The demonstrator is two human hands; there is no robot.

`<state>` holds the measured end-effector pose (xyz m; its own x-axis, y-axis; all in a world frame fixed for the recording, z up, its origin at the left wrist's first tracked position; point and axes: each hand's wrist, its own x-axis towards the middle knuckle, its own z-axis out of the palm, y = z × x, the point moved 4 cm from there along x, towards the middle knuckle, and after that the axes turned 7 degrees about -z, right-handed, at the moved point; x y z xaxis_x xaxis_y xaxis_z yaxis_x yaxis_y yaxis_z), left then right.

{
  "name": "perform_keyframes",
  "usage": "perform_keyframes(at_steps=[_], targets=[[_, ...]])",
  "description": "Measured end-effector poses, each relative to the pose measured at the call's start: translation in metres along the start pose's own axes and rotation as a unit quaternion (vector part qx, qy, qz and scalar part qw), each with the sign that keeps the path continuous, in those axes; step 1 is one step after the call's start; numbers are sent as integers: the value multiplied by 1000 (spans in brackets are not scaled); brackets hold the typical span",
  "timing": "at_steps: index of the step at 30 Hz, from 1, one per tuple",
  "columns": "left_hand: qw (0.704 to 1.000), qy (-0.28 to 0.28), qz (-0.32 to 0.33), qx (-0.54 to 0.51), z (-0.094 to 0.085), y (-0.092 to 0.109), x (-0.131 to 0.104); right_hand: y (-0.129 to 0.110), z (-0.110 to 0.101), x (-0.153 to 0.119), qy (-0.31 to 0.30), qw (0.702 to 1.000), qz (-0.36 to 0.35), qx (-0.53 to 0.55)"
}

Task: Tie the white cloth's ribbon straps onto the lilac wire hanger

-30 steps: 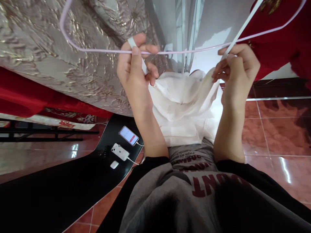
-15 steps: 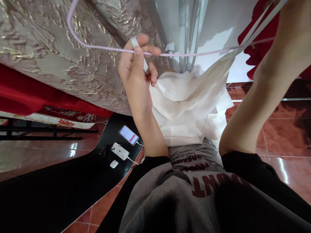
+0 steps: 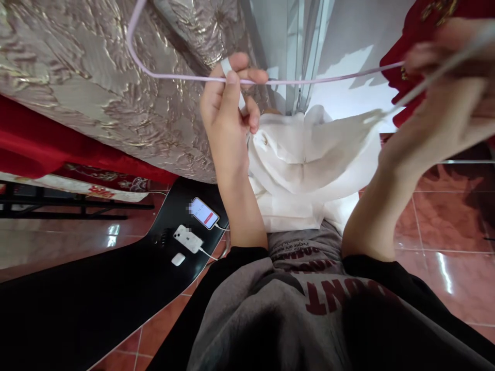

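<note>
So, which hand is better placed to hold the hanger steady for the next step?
Probably the left hand: it holds the pink hanger and a white strap together. The right hand is blurred, so its grip is unclear.

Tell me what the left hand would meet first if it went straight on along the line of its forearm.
Probably the shiny patterned fabric beyond it: the left hand points up the picture towards that, though how far back it lies is unclear.
</note>
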<state>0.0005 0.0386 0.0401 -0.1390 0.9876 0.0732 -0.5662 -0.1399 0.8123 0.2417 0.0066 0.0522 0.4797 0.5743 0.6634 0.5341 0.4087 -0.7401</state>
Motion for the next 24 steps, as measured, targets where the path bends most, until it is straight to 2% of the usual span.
perform_keyframes(at_steps=[2, 3, 5, 6, 8, 10, 14, 17, 21, 24], targets=[[1000, -8, 21, 18, 2, 1, -1, -9, 19, -6, -102, 982, -150, 61], [999, -12, 31, 30, 2, 1, -2, -11, 27, -8, -156, 965, -197, 70], [998, -11, 46, 44, 1, 4, -4, -7, 40, -10, -231, 951, -205, 36], [998, -4, 51, 47, -2, 6, -5, -4, 43, -11, -248, 949, -194, 17], [997, 32, 54, 53, -11, 11, -5, 0, 43, -11, -253, 950, -185, 6], [992, 81, 79, 53, -24, 19, -4, 1, 40, -11, -232, 953, -195, 25], [970, 134, 194, 52, -49, 38, -2, 6, 34, -11, -219, 958, -183, 33], [957, 166, 228, 69, -57, 47, -1, 6, 33, -11, -208, 959, -186, 50], [939, 238, 246, 47, -66, 53, 0, 6, 33, -12, -197, 961, -191, 48], [935, 244, 255, 26, -68, 57, 2, 7, 33, -11, -206, 960, -187, 18]])
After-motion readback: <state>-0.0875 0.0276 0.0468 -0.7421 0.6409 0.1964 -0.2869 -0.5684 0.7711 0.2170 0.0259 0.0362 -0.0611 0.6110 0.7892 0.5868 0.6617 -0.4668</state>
